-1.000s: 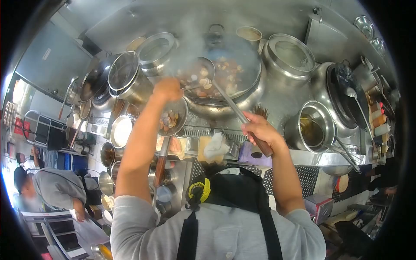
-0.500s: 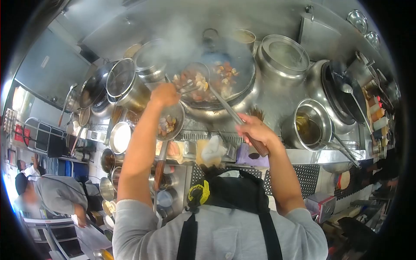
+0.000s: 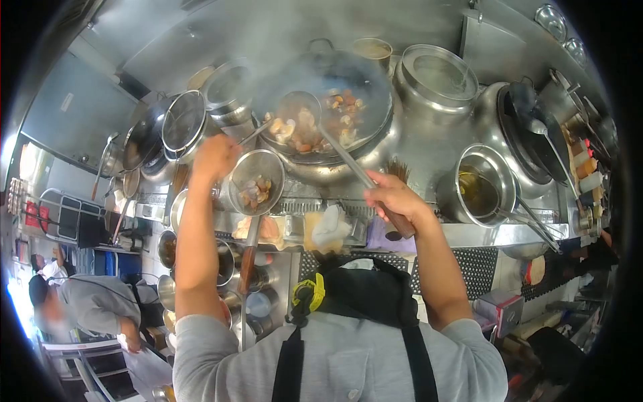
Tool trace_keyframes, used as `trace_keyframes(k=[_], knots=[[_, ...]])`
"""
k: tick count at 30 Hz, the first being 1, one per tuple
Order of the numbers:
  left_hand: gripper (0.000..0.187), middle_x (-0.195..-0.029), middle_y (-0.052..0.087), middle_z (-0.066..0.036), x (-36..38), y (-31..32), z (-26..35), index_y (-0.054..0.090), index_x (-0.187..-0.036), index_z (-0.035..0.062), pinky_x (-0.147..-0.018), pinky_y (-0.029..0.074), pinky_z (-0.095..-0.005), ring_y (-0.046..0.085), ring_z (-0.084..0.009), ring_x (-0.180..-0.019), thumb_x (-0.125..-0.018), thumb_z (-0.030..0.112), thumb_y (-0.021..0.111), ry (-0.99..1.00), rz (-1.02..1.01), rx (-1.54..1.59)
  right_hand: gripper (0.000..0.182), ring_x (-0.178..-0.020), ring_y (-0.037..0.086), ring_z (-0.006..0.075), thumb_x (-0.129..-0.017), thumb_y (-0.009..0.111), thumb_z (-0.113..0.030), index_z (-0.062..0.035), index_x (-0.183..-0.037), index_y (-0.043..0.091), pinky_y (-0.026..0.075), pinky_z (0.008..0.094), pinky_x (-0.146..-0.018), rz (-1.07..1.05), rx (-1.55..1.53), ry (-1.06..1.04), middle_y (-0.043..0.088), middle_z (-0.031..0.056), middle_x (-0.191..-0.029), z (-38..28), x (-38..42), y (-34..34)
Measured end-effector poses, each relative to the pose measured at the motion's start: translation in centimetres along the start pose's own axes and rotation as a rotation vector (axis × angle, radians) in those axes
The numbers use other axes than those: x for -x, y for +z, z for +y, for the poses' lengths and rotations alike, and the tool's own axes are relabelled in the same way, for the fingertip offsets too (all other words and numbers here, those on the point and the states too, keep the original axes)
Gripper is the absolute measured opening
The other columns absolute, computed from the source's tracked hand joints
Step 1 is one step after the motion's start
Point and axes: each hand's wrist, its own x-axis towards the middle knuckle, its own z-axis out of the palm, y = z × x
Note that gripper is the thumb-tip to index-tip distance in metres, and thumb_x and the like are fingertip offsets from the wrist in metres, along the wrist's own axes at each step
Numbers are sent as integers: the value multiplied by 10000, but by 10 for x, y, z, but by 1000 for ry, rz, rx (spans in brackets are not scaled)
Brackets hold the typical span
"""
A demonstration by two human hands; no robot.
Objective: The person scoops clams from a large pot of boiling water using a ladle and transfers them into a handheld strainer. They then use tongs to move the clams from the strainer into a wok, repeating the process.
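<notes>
My right hand [image 3: 396, 199] is closed around the wooden-ended handle of a ladle [image 3: 351, 163]. The ladle's round bowl is over the large dark wok [image 3: 281, 84], tilted against the steaming food [image 3: 345, 110]. My left hand [image 3: 216, 157] is closed on a thin metal utensil [image 3: 256, 134] that reaches the wok's left edge, where food pieces are gathered. Just below and right of my left hand, a strainer [image 3: 256, 161] holds more food pieces, its wooden handle pointing towards me; neither hand touches it.
Left of the wok stand a pot with a wire strainer [image 3: 184, 120] and a lidded pot [image 3: 228, 87]. A large pot [image 3: 439, 77] and an oil pot [image 3: 479, 191] are at the right, beside another wok [image 3: 552, 141]. A co-worker [image 3: 100, 305] is at the far left.
My left hand has moved left, away from the wok's centre, drawing the metal utensil with it. The ladle's bowl has shifted up and left. Steam over the wok has thinned.
</notes>
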Motion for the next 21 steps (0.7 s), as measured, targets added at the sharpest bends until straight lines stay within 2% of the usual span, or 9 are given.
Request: trace_keyframes(k=[3, 4, 5, 8, 10, 12, 15, 19, 21], knots=[[276, -867, 712, -218, 40, 15, -56, 751, -819, 60, -801, 531, -520, 689, -431, -871, -898, 293, 627, -23, 41, 38, 649, -524, 514, 88, -970, 597, -88, -101, -1574, 360, 433, 260, -439, -8, 3, 0, 568, 36, -827, -4, 1, 1], [280, -860, 707, -227, 54, 26, -73, 747, -815, 54, -798, 526, -528, 685, -439, -868, -894, 298, 635, -67, -11, 94, 653, -523, 513, 88, -971, 596, -86, -102, -1578, 356, 434, 260, -439, -6, 1, 7, 566, 36, -827, -5, 3, 2], [285, -854, 703, -237, 61, 39, -84, 742, -811, 48, -796, 522, -537, 680, -447, -865, -889, 303, 642, -110, -66, 151, 655, -515, 513, 85, -967, 598, -94, -99, -1577, 360, 436, 256, -433, 7, -6, -3, 570, 37, -823, -3, 3, 2], [303, -869, 697, -254, 66, 73, -91, 734, -808, 31, -800, 521, -538, 679, -454, -875, -887, 314, 660, -115, 3, 29, 662, -499, 513, 79, -958, 601, -107, -95, -1577, 367, 441, 248, -420, 29, -8, -13, 576, 39, -816, -4, 3, 4], [318, -901, 706, -247, 47, 57, -63, 734, -861, 29, -811, 524, -542, 679, -455, -912, -892, 341, 675, -145, -38, 97, 666, -500, 515, 78, -957, 601, -102, -98, -1579, 364, 440, 245, -419, 32, -6, 0, 577, 37, -815, -6, 5, 6], [340, -950, 719, -225, 15, 73, -56, 733, -932, 28, -811, 540, -532, 689, -441, -931, -905, 361, 674, -30, 102, 17, 660, -499, 517, 79, -954, 600, -97, -97, -1574, 374, 437, 242, -418, 40, 19, 4, 576, 33, -814, -8, 5, 6], [281, -1005, 737, -191, -24, 30, 6, 746, -972, 38, -812, 572, -482, 714, -385, -963, -898, 304, 695, -19, -22, -117, 647, -499, 519, 79, -949, 599, -92, -91, -1563, 393, 435, 240, -416, 58, 41, 17, 574, 28, -810, -12, 6, 11], [261, -966, 745, -193, -79, 30, 20, 759, -942, 41, -823, 581, -486, 725, -369, -954, -886, 288, 696, 67, -99, -295, 634, -500, 517, 75, -946, 597, -88, -86, -1551, 410, 433, 238, -418, 59, 19, 20, 571, 21, -802, -7, 3, 7], [238, -965, 745, -191, -94, 29, 21, 760, -936, 39, -814, 584, -485, 725, -365, -959, -874, 261, 699, 186, -136, -308, 640, -497, 516, 72, -946, 598, -86, -85, -1555, 403, 431, 236, -419, 61, 4, 14, 572, 18, -797, -7, 4, 8]])
